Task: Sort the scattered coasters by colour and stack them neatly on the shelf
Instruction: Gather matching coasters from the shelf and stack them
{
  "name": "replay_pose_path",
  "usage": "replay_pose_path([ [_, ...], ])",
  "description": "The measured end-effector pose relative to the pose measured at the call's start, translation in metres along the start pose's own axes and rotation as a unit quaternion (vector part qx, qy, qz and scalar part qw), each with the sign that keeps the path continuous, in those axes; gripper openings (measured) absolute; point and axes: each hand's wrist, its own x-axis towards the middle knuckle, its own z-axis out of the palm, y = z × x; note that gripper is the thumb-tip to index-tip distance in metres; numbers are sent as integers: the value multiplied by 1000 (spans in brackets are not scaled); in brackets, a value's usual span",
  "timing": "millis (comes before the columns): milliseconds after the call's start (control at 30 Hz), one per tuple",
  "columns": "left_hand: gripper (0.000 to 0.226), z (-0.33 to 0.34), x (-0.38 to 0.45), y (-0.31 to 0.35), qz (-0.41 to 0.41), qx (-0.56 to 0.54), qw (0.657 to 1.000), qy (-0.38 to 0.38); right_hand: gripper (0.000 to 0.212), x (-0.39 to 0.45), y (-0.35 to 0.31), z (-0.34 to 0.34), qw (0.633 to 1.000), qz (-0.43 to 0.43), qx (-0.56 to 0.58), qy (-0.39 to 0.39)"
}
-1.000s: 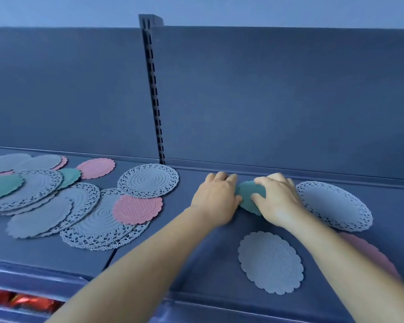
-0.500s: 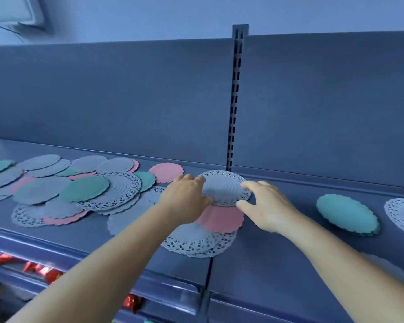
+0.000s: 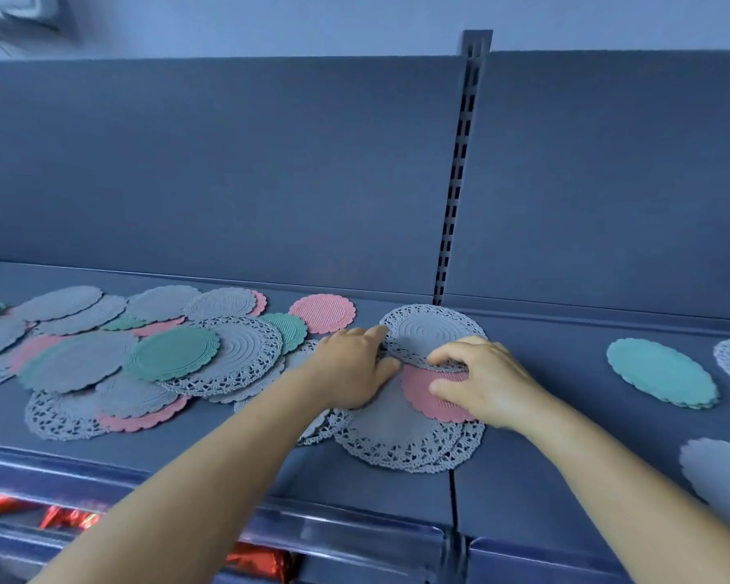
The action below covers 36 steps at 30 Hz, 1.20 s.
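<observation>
A: Both hands down in the coaster pile near the shelf (image 3: 565, 478) seam. Right hand (image 3: 487, 383) pinching the rim of the grey lace coaster (image 3: 428, 328), thumb lying on the pink coaster (image 3: 424, 394) just below it.

B: And the left hand (image 3: 352, 368)?

A: Fingers curled at the lace coaster's left edge, touching it. Can't tell whether actually gripping.

B: Rest of the stuff?

A: Pink one sitting on a bigger lace doily (image 3: 405, 444). Scattered heap (image 3: 144, 360) of grey, pink and green over on the left. Neat green stack (image 3: 662, 373) well off to the right, grey bits at the right edge.
</observation>
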Motion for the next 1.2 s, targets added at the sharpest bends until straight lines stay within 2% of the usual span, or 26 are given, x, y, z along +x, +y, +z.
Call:
replay_pose_path([
  [100, 57, 3, 19, 13, -23, -44, 998, 27, 40, -4, -2, 0, 1000, 25, 16, 1],
  [267, 73, 0, 38, 25, -101, -81, 990, 58, 75, -10, -8, 0, 988, 151, -7, 20],
  [367, 69, 0, 44, 26, -147, -182, 970, 60, 84, -9, -11, -1, 979, 203, 13, 20],
  [467, 36, 0, 47, 23, -142, -238, 958, 79, 72, -7, -11, -4, 974, 225, 36, 14],
  [567, 25, 1, 42, 20, -107, -254, 957, 95, 37, -9, -7, -7, 973, 218, 62, 40],
  [667, 11, -1, 39, 20, -77, -262, 954, 122, 38, -10, -3, -6, 973, 206, 80, 60],
  [733, 14, -6, 39, 20, -70, -265, 951, 146, 27, -12, 0, -6, 972, 200, 99, 72],
  [833, 29, -15, 38, 23, -63, -260, 947, 176, 17, -15, 5, -6, 973, 180, 115, 85],
  [900, 25, -18, 39, 26, -55, -265, 945, 185, 9, -18, 10, -8, 970, 169, 135, 107],
  [1000, 5, -19, 41, 33, -44, -360, 916, 171, 9, -24, 20, -15, 956, 168, 194, 144],
  [1200, 13, -18, 39, 73, -5, -444, 888, 120, 13, -48, 53, -39, 943, 154, 199, 219],
])
